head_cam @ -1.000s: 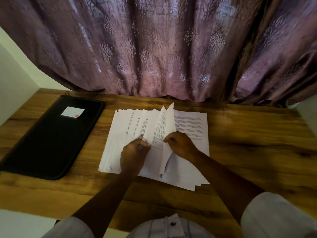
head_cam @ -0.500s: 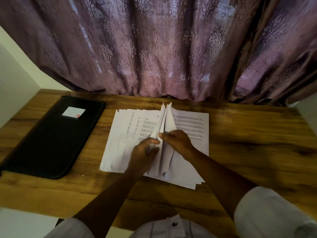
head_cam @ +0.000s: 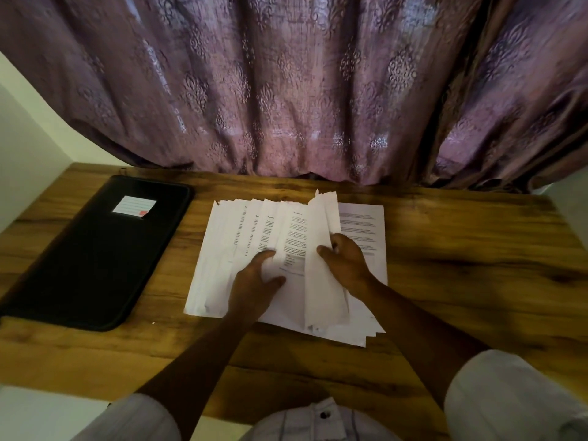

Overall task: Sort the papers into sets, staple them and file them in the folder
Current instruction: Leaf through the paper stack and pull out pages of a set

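White printed papers (head_cam: 241, 249) lie fanned across the middle of the wooden bench (head_cam: 461, 265), just right of a closed black folder (head_cam: 95, 259). On them, the left hand (head_cam: 254, 281) has its grip pinched on one sheet, and the right hand (head_cam: 348, 265) has its grip clamped on several sheets lifted on edge.

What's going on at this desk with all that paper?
A person is leafing through a fanned stack of printed papers on a wooden desk. The left hand grips the sheets spread to the left, while the right hand pinches a few sheets lifted upright. The black folder lies closed beside them, to the left.
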